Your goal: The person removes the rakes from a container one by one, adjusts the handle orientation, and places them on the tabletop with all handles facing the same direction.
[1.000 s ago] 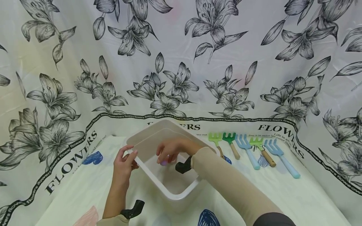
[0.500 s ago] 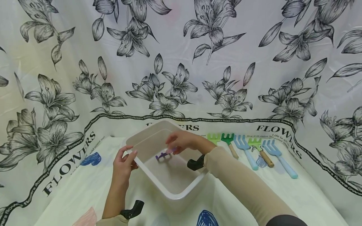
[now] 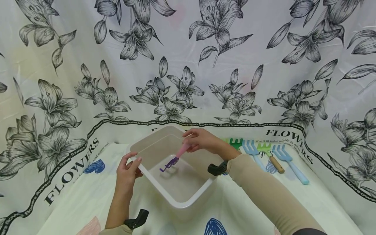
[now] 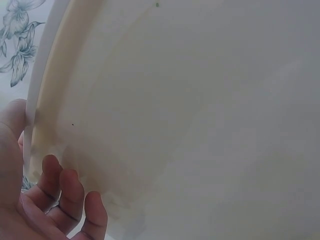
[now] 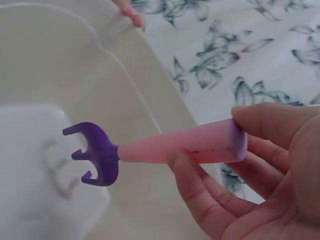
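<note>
In the head view, my right hand (image 3: 201,140) holds a small hand rake (image 3: 181,151) by its handle, above the inside of a beige plastic basin (image 3: 176,203). The right wrist view shows the rake's pink handle (image 5: 180,145) with a purple end cap, pinched between thumb and fingers. Its purple three-pronged head (image 5: 100,155) points down toward the basin floor. My left hand (image 3: 127,173) pinches the basin's left rim, which stands tilted. Close up in the left wrist view, the left fingers (image 4: 70,192) curl under the rim against the outer wall.
On the cloth to the right lie a dark green fork (image 3: 236,144), a light blue fork (image 3: 251,148), a light green fork with a wooden handle (image 3: 276,163) and another light blue fork (image 3: 296,169). A floral curtain (image 3: 188,39) hangs behind.
My right hand has risen and moved right, bringing the purple-headed rake up from the basin floor. The left hand keeps its hold on the rim.
</note>
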Tool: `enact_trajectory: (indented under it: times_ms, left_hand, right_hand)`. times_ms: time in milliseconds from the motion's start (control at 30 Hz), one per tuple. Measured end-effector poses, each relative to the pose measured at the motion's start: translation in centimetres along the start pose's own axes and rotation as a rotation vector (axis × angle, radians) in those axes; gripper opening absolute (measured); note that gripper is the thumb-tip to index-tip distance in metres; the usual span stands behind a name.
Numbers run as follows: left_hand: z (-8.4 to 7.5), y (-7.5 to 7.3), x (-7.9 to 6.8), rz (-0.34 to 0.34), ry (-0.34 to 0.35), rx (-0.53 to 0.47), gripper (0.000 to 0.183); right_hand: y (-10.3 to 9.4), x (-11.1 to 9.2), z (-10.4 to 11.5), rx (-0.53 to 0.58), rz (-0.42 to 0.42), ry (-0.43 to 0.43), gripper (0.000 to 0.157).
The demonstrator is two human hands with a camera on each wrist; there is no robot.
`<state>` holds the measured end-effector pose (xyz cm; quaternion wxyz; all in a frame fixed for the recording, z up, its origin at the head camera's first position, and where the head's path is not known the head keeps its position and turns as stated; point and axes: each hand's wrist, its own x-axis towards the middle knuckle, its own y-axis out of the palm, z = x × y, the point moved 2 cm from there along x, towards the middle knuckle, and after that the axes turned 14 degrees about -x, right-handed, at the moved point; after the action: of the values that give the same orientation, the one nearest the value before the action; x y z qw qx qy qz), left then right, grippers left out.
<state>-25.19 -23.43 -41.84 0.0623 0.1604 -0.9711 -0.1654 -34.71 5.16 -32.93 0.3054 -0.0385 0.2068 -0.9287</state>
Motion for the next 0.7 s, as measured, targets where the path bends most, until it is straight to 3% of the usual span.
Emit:
enact_trajectory:
  times_ms: [467,700]
  left_hand:
    - [-0.1,-0.1,0.0,0.000,-0.035,0.036,0.040]
    - [-0.1,-0.1,0.0,-0.006,-0.022,0.020,0.038]
  right_hand:
    - [-4.5,-5.7,1.2,0.045,-0.233,-0.150,0.043]
    - [-6.3,-8.1,1.7,0.139,-0.330,-0.204,0.038]
